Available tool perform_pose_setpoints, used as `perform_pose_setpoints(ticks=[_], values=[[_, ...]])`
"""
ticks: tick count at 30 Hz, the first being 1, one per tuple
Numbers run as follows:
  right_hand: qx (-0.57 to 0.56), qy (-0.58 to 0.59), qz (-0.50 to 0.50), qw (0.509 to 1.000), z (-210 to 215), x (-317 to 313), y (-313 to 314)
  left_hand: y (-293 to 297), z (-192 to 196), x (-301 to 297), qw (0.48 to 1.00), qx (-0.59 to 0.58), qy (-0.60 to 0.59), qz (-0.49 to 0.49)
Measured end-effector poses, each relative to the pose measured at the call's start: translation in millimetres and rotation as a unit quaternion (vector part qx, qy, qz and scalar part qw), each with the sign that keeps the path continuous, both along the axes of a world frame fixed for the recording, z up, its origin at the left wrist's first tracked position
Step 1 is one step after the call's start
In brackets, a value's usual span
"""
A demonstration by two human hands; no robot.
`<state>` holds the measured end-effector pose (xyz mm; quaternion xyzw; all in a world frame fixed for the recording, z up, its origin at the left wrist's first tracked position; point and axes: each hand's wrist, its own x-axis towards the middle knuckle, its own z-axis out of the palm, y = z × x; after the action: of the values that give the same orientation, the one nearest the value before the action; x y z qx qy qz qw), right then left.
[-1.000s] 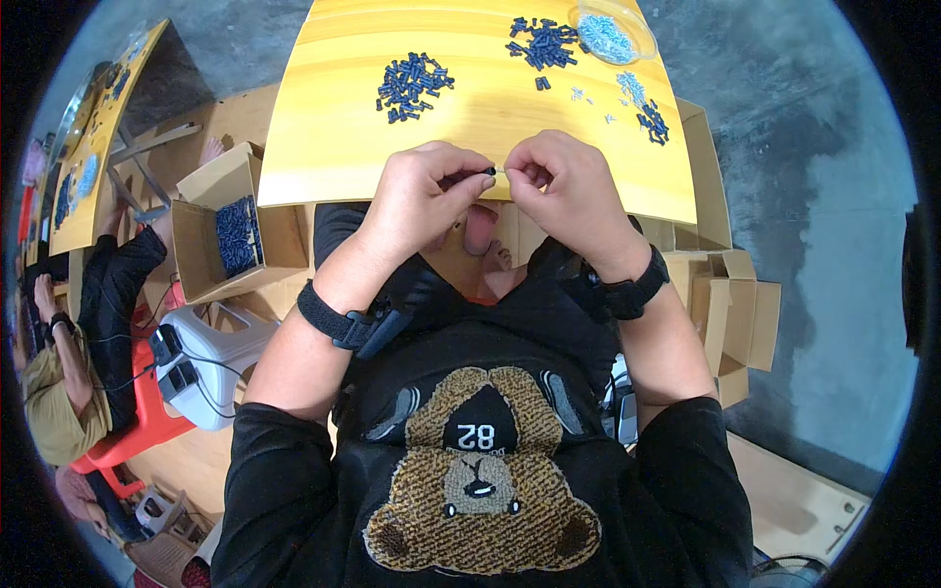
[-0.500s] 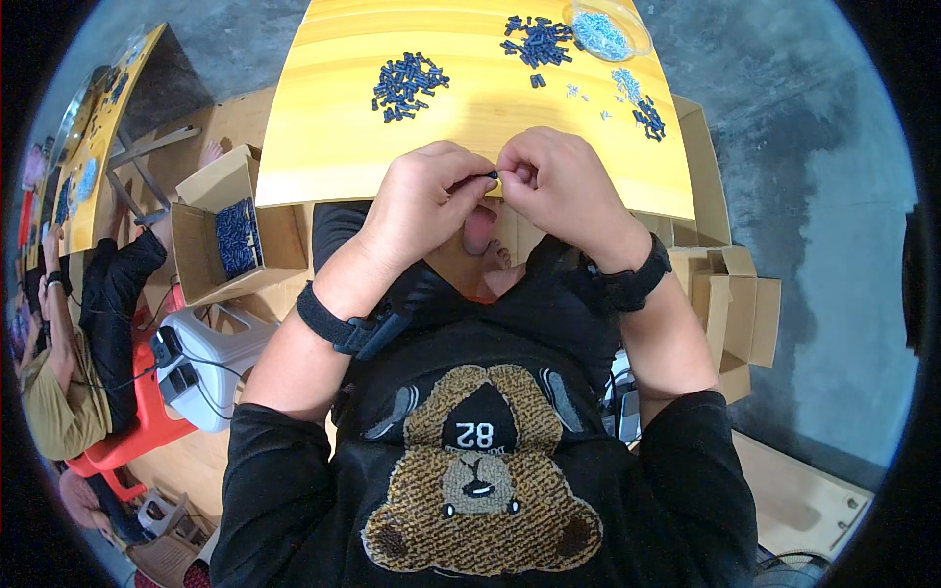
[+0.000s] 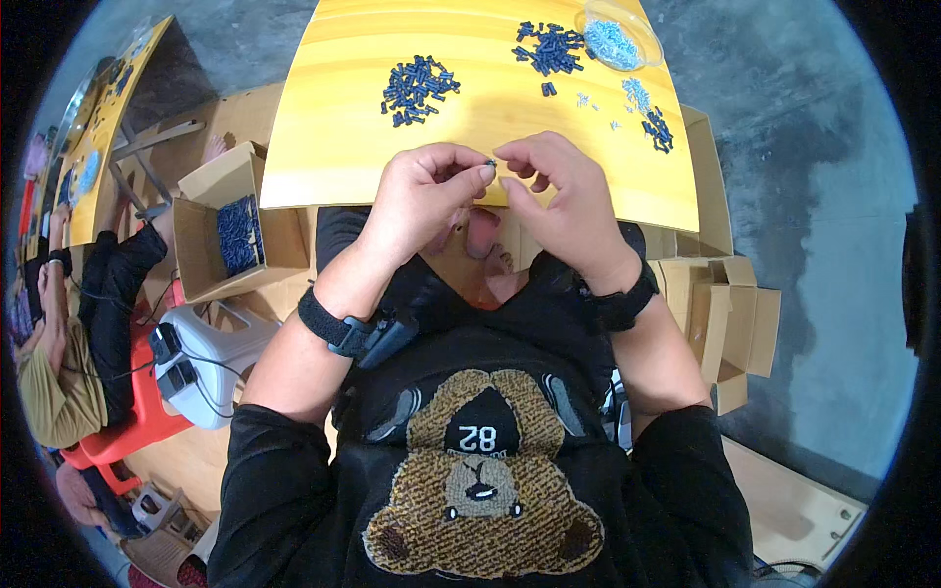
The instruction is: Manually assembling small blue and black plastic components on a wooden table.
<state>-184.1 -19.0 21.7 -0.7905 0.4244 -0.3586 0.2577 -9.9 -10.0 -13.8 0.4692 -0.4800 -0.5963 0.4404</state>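
Observation:
My left hand (image 3: 423, 201) pinches a tiny dark part (image 3: 489, 163) between thumb and fingertips, just over the near edge of the yellow table (image 3: 323, 147). My right hand (image 3: 561, 196) is right beside it, fingers curled, tips almost touching the left hand's; I cannot see anything in it. Farther out on the table lie a heap of small dark blue parts (image 3: 417, 88) on the left and a second dark heap (image 3: 552, 47) at the back right.
A clear dish of pale blue pieces (image 3: 616, 39) stands at the table's far right, with scattered pieces (image 3: 649, 113) near it. An open cardboard box holding dark parts (image 3: 235, 235) sits to my left. More cardboard boxes (image 3: 730, 314) stand right. Another person (image 3: 69, 323) sits far left.
My hands have drawn slightly apart; the right hand's fingers have let go of the small part, which stays in my left fingertips.

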Motion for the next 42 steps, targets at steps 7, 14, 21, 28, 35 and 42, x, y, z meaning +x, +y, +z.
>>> perform_pose_setpoints(ticks=[7,14,21,28,35,42], values=[[-0.035,0.017,0.006,0.999,-6,9,0,1,3,2,0.985,0.118,0.124,-0.015],[-0.052,0.003,-0.011,0.999,-16,15,-4,-1,5,1,0.969,0.168,0.179,0.006],[-0.068,0.039,0.002,0.997,-20,14,-12,-6,-5,2,0.968,0.176,0.177,0.009],[-0.005,0.015,0.001,1.000,-17,16,-19,-12,-7,3,0.972,0.148,0.183,0.005],[-0.005,0.029,-0.094,0.995,-19,-16,-44,-32,-26,15,0.990,0.042,0.128,0.039],[-0.016,0.177,-0.161,0.971,-20,-56,-76,-34,-30,18,0.994,0.027,0.103,0.004]])
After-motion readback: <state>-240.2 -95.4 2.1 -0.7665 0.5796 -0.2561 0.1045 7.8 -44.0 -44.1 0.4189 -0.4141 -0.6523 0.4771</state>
